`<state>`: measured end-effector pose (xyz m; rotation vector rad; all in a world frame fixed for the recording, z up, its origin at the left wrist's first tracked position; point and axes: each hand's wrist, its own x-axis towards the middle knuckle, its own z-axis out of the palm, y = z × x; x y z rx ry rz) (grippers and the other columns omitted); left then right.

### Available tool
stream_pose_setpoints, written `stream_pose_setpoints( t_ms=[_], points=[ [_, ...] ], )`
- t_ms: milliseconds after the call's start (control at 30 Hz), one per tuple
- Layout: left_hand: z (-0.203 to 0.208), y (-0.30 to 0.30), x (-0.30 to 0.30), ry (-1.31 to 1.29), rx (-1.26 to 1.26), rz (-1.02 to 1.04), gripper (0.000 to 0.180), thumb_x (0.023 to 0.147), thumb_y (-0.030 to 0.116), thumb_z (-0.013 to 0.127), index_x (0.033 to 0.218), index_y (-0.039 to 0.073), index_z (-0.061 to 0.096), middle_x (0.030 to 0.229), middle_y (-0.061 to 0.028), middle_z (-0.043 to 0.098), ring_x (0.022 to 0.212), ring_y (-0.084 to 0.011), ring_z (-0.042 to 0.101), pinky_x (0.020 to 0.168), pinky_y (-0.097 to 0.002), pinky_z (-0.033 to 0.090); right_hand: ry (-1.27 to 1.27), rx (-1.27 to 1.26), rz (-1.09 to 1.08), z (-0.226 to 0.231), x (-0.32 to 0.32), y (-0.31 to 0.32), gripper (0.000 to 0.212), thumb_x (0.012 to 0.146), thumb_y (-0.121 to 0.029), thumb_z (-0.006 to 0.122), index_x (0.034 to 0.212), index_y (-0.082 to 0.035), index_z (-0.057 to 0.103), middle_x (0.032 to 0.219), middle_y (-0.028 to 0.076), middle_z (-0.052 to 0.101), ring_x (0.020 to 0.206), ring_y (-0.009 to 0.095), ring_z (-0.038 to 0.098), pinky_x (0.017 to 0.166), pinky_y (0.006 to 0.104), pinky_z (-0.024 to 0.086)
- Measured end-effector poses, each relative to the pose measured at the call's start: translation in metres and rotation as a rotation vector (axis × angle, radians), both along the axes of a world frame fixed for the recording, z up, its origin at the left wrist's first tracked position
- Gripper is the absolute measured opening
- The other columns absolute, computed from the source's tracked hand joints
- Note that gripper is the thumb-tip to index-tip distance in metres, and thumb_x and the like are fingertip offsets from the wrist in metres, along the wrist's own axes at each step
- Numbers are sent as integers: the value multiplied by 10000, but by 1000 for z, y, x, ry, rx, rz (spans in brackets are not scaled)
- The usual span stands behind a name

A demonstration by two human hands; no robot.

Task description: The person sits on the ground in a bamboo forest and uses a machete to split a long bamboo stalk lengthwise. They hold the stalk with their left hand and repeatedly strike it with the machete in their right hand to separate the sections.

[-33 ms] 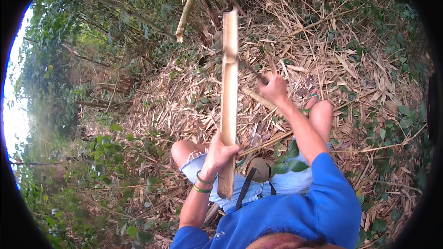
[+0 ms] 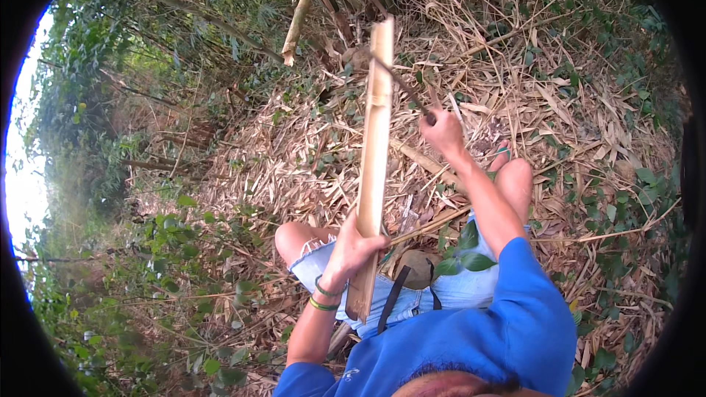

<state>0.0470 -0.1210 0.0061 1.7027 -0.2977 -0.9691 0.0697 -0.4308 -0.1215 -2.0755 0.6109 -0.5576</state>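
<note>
A long split length of bamboo [image 2: 374, 154], pale and hollowed on its inner face with a node partway up, stands tilted away from me. My left hand [image 2: 356, 248] is closed round its lower part, thumb across the front. To the right, my right hand [image 2: 443, 134] grips the handle of a thin dark knife [image 2: 407, 87]. Its blade reaches up and left to the bamboo, meeting it between the node and the far end. Whether the blade cuts into the wood is too blurred to tell.
Dry bamboo leaves [image 2: 294, 169] cover the ground round my bent legs. A cut bamboo pole [image 2: 434, 165] lies beyond my right forearm, and a hanging stem [image 2: 301, 15] points down at the far side. A rounded stone [image 2: 416, 268] sits between my thighs. Leafy plants [image 2: 176, 250] grow at left.
The bamboo's far end has swung to the right. My right hand has shifted slightly right, and the knife blade now crosses the bamboo farther up, beyond the node.
</note>
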Motion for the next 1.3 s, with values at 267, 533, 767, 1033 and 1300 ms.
stream_pose_setpoints(
  t_ms=[267, 533, 767, 1033, 1300],
  points=[
    [-15, 2, 18, -27, 66, 94, 512, 805, -44, 711, 1266, -48, 490, 890, -89, 669, 643, -145, 657, 553, -285, 571, -348, -459, 486, -2, -12, 74, 170, 764, -175, 645, 609, -117, 605, 475, 6, 544, 361, 120, 449, 356, 316, 382],
    [-13, 27, 4, 14, -48, 86, 505, 788, -52, 675, 1263, -37, 506, 893, -96, 695, 695, -145, 674, 573, -256, 566, -216, -326, 435, -17, -7, 68, 179, 818, -143, 632, 641, -119, 616, 463, -15, 507, 347, 92, 374, 319, 312, 317],
    [10, 33, -3, -70, 5, 73, 552, 781, -51, 690, 1301, -29, 507, 1020, -96, 679, 711, -127, 659, 582, -267, 563, 5, -94, 271, -19, 0, 38, 157, 840, -97, 668, 686, -72, 675, 516, 30, 591, 394, 109, 494, 357, 292, 376],
    [-1, 32, -8, -67, 51, 80, 517, 784, -55, 702, 1262, -48, 502, 962, -104, 699, 706, -144, 665, 591, -287, 568, -294, -485, 503, 20, -30, 92, 218, 808, -185, 661, 616, -112, 587, 528, 31, 613, 372, 144, 523, 353, 351, 411],
    [12, 35, -10, -140, 2, 112, 527, 759, -52, 703, 1248, -33, 507, 958, -93, 678, 761, -133, 666, 618, -275, 561, -21, -334, 313, 11, -22, 70, 222, 824, -171, 677, 626, -110, 597, 488, 44, 559, 353, 166, 491, 358, 360, 424]
  ],
)
